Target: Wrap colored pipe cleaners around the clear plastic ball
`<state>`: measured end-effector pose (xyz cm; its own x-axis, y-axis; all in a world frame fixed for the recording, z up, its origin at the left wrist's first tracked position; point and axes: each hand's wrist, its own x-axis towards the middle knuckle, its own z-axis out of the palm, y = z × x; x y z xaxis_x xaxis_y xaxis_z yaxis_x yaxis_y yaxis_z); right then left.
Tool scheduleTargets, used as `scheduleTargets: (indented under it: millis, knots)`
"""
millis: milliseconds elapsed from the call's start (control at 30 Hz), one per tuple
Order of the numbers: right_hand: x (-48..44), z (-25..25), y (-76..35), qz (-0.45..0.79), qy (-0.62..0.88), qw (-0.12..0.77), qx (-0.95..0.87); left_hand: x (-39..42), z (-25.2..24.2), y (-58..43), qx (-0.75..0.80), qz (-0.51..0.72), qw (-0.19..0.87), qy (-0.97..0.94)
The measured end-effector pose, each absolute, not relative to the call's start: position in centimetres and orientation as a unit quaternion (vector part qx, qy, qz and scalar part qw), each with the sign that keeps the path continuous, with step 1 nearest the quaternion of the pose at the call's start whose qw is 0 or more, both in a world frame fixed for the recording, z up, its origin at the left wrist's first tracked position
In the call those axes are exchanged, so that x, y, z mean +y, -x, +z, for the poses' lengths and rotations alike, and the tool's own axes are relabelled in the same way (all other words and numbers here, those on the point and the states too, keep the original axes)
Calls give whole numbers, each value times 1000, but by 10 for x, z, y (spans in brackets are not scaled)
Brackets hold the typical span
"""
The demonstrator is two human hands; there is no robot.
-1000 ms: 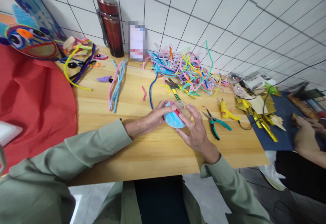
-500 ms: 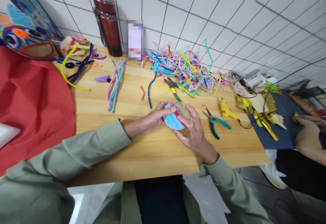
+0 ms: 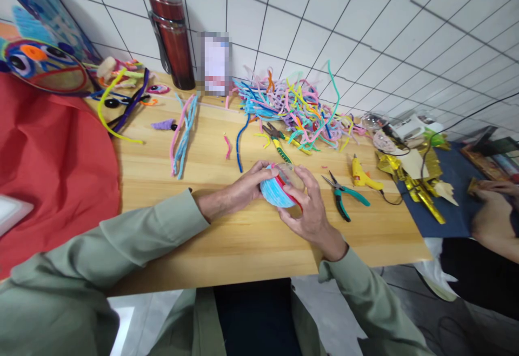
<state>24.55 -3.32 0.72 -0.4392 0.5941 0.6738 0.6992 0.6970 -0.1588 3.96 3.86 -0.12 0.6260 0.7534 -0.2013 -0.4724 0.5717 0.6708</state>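
Between my two hands, above the table's middle, is a clear plastic ball (image 3: 277,191), its left half covered in light blue pipe cleaner with a red band along the edge. My left hand (image 3: 253,182) closes on the blue side, its thumb on top near the red band. From the right, my right hand (image 3: 306,205) grips the ball, with fingers around the clear part and near the band. Behind the ball lie yellow-green cutting pliers (image 3: 279,142). Right of my right hand rest teal-handled needle-nose pliers (image 3: 344,194), and past them a yellow glue gun (image 3: 363,175).
A tangled heap of pipe cleaners (image 3: 294,107) lies along the wall. A red flask (image 3: 172,37) and a blurred-out phone (image 3: 215,64) stand to its left. Red cloth (image 3: 60,167) covers the left end. Gold foil (image 3: 425,183) and another person's hand (image 3: 492,205) are at right.
The ball has turned slightly in my hands, so the red band shows more along its edge. My fingers have shifted a little; both hands stay in place.
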Motion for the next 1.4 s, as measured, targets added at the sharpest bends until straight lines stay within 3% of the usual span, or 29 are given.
scheduleTargets:
  millis: [1100,1267,1400]
  knots:
    - [-32,13,-239,-49,387,367,-845,37,-14,-43,196,407,815,-363]
    - [-31,13,-239,-50,387,363,-846,41,-22,-48,210,424,762,-442]
    - [-33,17,-241,-34,396,368,-841,41,-22,-42,252,435,663,-554]
